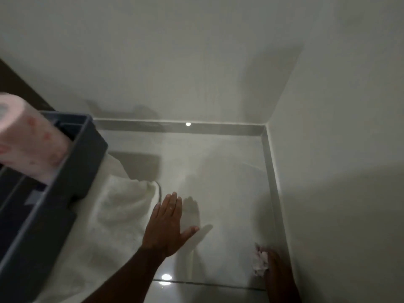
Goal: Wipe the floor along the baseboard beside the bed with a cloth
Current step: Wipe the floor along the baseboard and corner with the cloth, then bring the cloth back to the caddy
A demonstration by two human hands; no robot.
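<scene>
My right hand (276, 271) presses a crumpled pinkish-white cloth (260, 262) onto the glossy pale floor (218, 182), right against the grey baseboard (273, 189) of the right wall. My left hand (168, 226) lies flat on the floor with its fingers spread, holding nothing, next to the white bed cover (122, 206) that hangs down at the left. A second stretch of baseboard (196, 127) runs along the far wall and meets the first in the corner.
A dark grey plastic organiser tray (54, 193) sits on the bed edge at the left, with a pink-patterned paper roll (28, 141) in it. White walls close the corner at the back and right. A tile joint (207, 284) crosses the floor near me.
</scene>
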